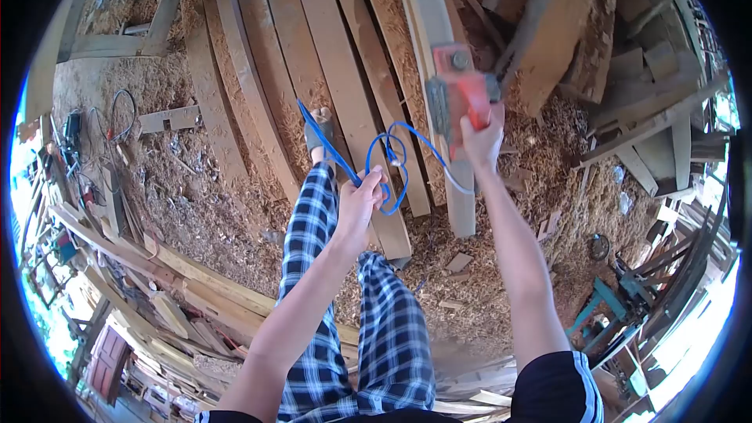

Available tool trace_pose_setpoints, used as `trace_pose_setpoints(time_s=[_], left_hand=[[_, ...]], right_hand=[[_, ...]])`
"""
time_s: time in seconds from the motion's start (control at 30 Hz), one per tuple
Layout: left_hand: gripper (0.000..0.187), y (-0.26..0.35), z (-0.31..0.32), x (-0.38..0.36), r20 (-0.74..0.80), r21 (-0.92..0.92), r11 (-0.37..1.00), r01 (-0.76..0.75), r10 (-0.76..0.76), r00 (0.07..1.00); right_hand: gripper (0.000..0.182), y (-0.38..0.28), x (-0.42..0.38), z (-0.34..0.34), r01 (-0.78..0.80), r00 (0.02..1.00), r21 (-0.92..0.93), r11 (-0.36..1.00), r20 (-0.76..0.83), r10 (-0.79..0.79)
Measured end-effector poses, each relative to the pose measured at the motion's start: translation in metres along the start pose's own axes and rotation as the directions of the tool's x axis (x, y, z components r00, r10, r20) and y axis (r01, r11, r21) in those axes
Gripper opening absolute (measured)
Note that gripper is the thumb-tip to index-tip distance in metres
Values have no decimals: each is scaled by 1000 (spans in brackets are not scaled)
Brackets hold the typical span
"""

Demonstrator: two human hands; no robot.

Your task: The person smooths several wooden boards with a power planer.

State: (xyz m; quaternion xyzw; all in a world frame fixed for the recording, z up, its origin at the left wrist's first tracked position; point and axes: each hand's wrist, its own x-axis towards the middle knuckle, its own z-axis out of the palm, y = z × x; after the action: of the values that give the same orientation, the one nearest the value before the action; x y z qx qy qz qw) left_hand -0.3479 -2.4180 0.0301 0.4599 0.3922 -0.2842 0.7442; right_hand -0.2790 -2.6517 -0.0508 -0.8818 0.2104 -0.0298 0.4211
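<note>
**Both hands loaded: planer up, cord gathered**

Closed around the handle, my right hand (482,137) carries the orange power planer (456,98) in the air above the grey plank (439,47), one of several boards lying side by side on the sawdust floor (180,188). My left hand (362,197) is fisted on a loop of the blue cord (395,160), which runs up to the tool's rear. I judge the planer heavy and rigid, its weight forward of the grip, so the handle is the place to hold it. The cord looks light and limp, liable to snag; pinching it in a gathered loop keeps it off the sole. My foot (317,131) rests on a board nearby.
</note>
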Motion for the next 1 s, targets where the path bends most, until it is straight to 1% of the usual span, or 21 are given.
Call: trace_pose_setpoints(time_s=[0.07,0.13,0.2,0.23,0.33,0.43,0.47,0.5,0.53,0.6,0.7,0.73,0.77,0.83,0.9,0.97,1.0], left_hand=[[23,-29,5,-22,-16,40,999,28,-28,999],[22,-63,5,-42,-1,58,998,18,-18,1000],[22,-96,6,-59,-16,68,997,29,-28,999],[22,-109,6,-67,-13,77,997,17,-16,1000],[23,-148,7,-88,-34,56,995,79,-78,996],[22,-171,5,-99,-60,33,982,186,-184,981],[22,-176,5,-99,-64,35,976,215,-213,975],[23,-178,4,-97,-66,42,970,239,-236,970],[23,-179,2,-94,-39,64,969,238,-236,971],[22,-170,9,-87,-12,29,967,252,-252,968],[21,-152,19,-68,10,-12,965,261,-261,965],[21,-144,24,-60,33,-23,968,248,-248,968],[21,-137,27,-53,30,-26,965,259,-258,966],[21,-119,35,-36,95,-1,976,218,-217,972],[21,-92,43,-23,106,-6,973,229,-227,968],[22,-65,48,-11,133,17,970,242,-242,961],[23,-52,49,-6,139,25,970,242,-243,960]], right_hand=[[20,10,-60,-26,142,977,-72,987,-153,-152],[18,61,-115,-43,37,994,21,999,-105,-34],[17,78,-164,-67,-94,994,7,996,-52,94],[17,86,-185,-76,-90,994,18,996,-61,91],[17,108,-235,-101,-112,992,-18,994,-54,111],[17,123,-263,-114,-145,989,-21,989,-33,144],[16,124,-266,-117,-156,987,-56,986,-35,154],[16,124,-265,-115,-165,986,-86,983,-43,162],[16,122,-263,-112,-163,986,-76,984,-54,159],[15,116,-253,-113,-150,988,-17,989,-41,149],[15,99,-217,-102,-129,991,-33,991,-29,128],[18,92,-201,-98,-153,988,-56,987,15,154],[18,86,-183,-92,-160,987,-64,985,19,161],[19,73,-141,-73,-77,997,-49,996,14,78],[21,62,-96,-50,-112,994,2,994,1,112],[22,42,-44,-29,-94,995,25,995,-8,95],[24,25,-17,-19,-66,998,-18,998,-15,66]])
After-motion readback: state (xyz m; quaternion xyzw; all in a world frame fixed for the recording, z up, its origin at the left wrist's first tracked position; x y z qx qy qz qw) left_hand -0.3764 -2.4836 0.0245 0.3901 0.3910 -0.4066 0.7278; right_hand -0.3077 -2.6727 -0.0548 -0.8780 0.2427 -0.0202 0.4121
